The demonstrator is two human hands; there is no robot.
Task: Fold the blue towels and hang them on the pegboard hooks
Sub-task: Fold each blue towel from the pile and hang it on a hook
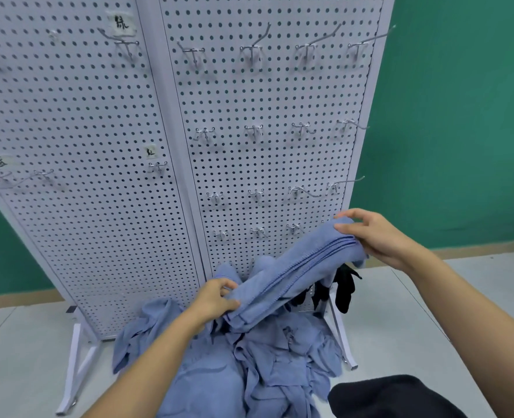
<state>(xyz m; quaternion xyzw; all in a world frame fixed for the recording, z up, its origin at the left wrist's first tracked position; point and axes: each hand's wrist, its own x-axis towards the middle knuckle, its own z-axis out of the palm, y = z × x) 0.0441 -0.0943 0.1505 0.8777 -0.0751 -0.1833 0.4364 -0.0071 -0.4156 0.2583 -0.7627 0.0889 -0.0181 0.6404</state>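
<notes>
A folded blue towel (291,273) stretches slantwise between my hands, its layered edges showing. My left hand (213,300) grips its lower end with curled fingers. My right hand (373,233) pinches its upper end between thumb and fingers, close to the lower right part of the white pegboard (98,122). Several empty metal hooks (254,131) stick out of the board in rows. A heap of loose blue towels (249,363) lies on the floor under my arms.
The pegboard stands on white metal legs (77,366) on a pale tiled floor before a green wall. Black cloth pieces (344,289) hang low on the board behind the towel. A dark cloth (391,398) lies at bottom right. Paper labels (122,24) mark the left panel.
</notes>
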